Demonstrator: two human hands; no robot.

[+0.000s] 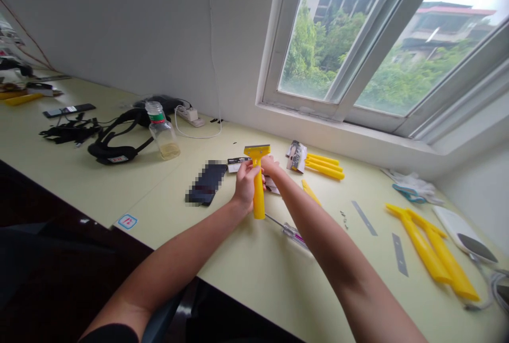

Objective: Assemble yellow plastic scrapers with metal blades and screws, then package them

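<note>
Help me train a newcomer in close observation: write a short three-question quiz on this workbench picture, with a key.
1. Name the thing gripped in the person's bare left hand.
2. True or false: in the picture, the screwdriver with a transparent handle lies to the left of the clear plastic bottle with a green band.
3. How many loose, flat grey metal strips lie on the pale green tabletop?

Key:
1. A yellow plastic scraper.
2. False; it lies to the right.
3. Two.
</note>
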